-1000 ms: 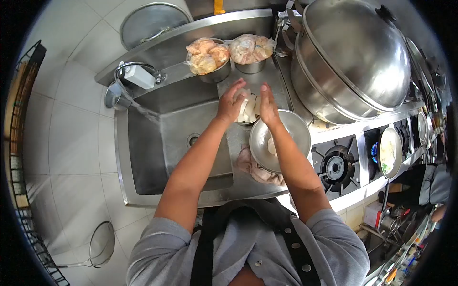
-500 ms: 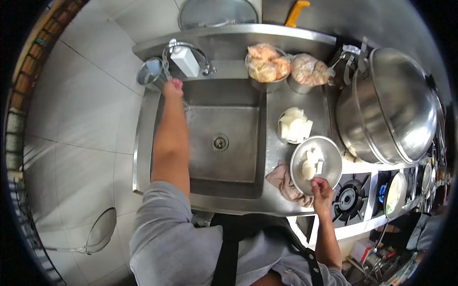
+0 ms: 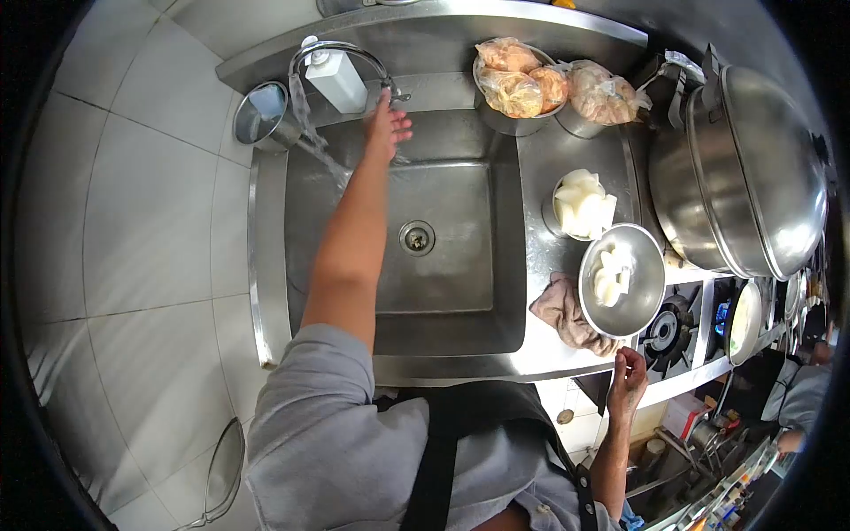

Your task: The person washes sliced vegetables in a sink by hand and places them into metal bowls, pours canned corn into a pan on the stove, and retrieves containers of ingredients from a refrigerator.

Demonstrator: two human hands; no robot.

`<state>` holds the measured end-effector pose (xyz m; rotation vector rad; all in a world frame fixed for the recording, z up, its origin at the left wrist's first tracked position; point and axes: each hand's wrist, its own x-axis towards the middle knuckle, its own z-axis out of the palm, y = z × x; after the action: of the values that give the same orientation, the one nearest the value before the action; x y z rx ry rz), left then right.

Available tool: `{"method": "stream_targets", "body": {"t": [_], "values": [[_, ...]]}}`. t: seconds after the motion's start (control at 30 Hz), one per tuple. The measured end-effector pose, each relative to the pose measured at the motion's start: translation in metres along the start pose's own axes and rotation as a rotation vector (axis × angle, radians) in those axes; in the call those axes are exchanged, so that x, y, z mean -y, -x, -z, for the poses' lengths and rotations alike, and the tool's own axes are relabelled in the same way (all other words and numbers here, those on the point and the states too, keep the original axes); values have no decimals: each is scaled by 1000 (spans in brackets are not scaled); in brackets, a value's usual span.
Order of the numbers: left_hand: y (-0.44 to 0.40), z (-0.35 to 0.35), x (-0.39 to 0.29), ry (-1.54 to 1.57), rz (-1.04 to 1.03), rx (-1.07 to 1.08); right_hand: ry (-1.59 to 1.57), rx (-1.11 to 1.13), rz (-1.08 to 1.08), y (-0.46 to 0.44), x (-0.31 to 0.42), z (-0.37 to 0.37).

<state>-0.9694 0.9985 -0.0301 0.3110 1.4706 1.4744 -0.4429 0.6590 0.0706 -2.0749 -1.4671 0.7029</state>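
Observation:
My left hand (image 3: 384, 133) reaches over the back of the sink (image 3: 425, 283) to the curved metal tap (image 3: 359, 49). Its fingers are spread, and the tips touch or nearly touch the tap's base. Water (image 3: 305, 119) runs from the spout at the left and splashes into the sink. Just below a steel bowl (image 3: 651, 305) is my right hand (image 3: 629, 379), fingers curled in, with nothing visible in them. White peeled pieces (image 3: 609, 281) lie in the bowl. A brown cloth (image 3: 562, 310) is bunched beside it on the counter.
A metal pot of white chunks (image 3: 583, 202) and containers topped with bagged food (image 3: 522, 80) stand right of the sink. Beyond are a large domed steel vessel (image 3: 753, 168) and a gas burner (image 3: 668, 332). A white bottle (image 3: 338, 81) and metal cup (image 3: 264, 119) stand left. Another person's sleeve (image 3: 806, 398) shows at right.
My left hand has moved right, from the stream at the spout to the tap's base, and its fingers have opened. My right hand has left the bowl's rim. The view has shifted.

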Motion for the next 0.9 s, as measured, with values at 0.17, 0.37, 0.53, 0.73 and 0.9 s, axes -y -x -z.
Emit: {"method": "stream_targets", "body": {"t": [0.17,0.37,0.53,0.73,0.9], "values": [[-39,-5,14,-184,-20,8,-95,-50,-53,17,14,-7],[-46,30,16,-1056,-589,-45,-3,-44,-33,29,10,-2],[-31,26,0,-1233,-552,-23,-31,-51,-88,35,8,0],[0,17,11,-1355,-1110,-351,76,-77,-102,45,-23,-4],[70,-44,92,-736,-829,123,159,-122,-217,58,-72,-3]]}}
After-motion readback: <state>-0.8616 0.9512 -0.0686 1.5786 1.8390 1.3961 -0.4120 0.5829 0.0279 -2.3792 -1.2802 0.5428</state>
